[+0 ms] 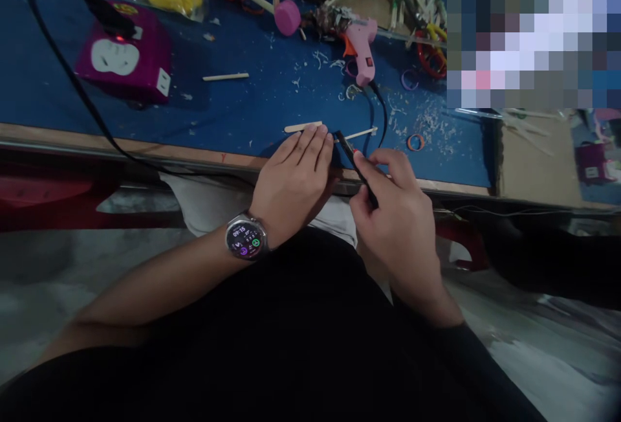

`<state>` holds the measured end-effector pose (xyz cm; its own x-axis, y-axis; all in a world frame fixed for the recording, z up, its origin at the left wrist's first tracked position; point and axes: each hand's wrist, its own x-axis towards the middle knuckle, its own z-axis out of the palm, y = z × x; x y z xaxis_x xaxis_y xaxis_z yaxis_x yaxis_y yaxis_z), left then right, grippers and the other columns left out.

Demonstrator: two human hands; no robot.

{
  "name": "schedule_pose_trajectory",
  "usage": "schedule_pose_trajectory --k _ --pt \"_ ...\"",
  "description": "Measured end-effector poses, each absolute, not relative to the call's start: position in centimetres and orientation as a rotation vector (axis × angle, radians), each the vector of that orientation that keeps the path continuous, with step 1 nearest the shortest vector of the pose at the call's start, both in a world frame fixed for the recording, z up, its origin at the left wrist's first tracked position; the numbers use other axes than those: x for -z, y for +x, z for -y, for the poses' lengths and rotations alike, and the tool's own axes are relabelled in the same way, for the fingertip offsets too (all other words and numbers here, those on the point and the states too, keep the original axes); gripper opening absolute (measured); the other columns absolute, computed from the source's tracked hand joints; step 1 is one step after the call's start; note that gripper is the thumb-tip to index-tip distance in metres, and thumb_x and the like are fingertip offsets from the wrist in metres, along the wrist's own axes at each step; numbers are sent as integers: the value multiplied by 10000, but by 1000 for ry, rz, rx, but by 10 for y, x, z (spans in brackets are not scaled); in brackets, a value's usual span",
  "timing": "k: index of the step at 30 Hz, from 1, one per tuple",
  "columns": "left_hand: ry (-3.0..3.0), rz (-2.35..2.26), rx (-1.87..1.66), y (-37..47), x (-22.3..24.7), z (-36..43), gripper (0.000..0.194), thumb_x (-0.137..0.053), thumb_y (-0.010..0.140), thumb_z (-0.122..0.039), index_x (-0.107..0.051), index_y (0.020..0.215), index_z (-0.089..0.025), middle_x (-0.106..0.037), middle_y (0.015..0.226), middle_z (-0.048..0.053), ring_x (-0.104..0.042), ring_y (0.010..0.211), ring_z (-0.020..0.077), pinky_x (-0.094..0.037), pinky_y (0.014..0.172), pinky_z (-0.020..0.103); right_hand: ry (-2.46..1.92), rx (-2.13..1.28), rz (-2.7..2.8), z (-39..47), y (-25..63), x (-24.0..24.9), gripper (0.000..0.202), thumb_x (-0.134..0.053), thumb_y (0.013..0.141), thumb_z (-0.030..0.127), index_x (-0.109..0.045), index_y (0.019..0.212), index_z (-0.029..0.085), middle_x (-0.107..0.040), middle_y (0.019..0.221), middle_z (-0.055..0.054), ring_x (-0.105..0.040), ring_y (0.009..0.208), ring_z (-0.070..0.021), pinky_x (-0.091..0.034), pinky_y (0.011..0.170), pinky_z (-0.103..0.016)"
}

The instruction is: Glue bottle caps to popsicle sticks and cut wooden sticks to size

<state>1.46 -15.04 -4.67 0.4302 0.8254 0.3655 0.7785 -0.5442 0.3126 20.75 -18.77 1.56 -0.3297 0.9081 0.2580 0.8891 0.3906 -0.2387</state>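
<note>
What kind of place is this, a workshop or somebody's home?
Most likely a hobby or craft bench. A pink glue gun lies plugged in on the blue table, with wooden craft sticks and shavings scattered about. The right hand holds a dark cutting tool.

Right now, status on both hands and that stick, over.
Left hand flat on wooden stick at table edge. Right hand grips black cutter, tip beside stick. Glue gun cord close behind.
</note>
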Motion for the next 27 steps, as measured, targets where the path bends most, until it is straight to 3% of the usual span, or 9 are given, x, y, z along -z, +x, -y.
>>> schedule_pose_trajectory --k 8,15,20,24,27 --pt "2537 -1439 -732 16 45 151 570 -469 1146 -267 -510 1631 28 -518 1684 311 -484 1631 398 -444 1332 591 -1571 -110 2288 189 206 -17 526 -545 995 116 -692 1490 213 -708 1386 -142 -757 1192 -287 -699 890 -402" --pt "2539 -1433 -703 16 43 151 573 -453 1156 -277 -503 1633 35 -502 1688 320 -470 1638 407 -439 1332 595 -1562 -142 2282 191 207 -13 535 -543 998 116 -674 1506 222 -688 1416 -140 -740 1245 -284 -691 937 -394" --pt "2596 -1442 -683 16 43 151 564 -469 1147 -251 -510 1612 66 -520 1676 322 -494 1620 410 -457 1323 579 -1561 -113 2262 193 204 -11 522 -535 1006 117 -671 1508 166 -686 1398 -161 -752 1203 -282 -703 916 -397" --pt "2585 -1451 -692 15 43 152 559 -476 1147 -259 -519 1616 43 -529 1670 316 -504 1614 409 -473 1310 590 -1549 -160 2270 195 203 -9 551 -528 1013 112 -643 1543 205 -671 1440 -153 -730 1290 -290 -704 963 -407" --pt "2586 -1452 -677 15 41 152 566 -474 1147 -262 -513 1616 53 -526 1674 315 -498 1617 408 -469 1316 581 -1557 -141 2241 193 202 -7 537 -528 1012 111 -657 1526 196 -678 1426 -157 -746 1249 -285 -711 928 -396"
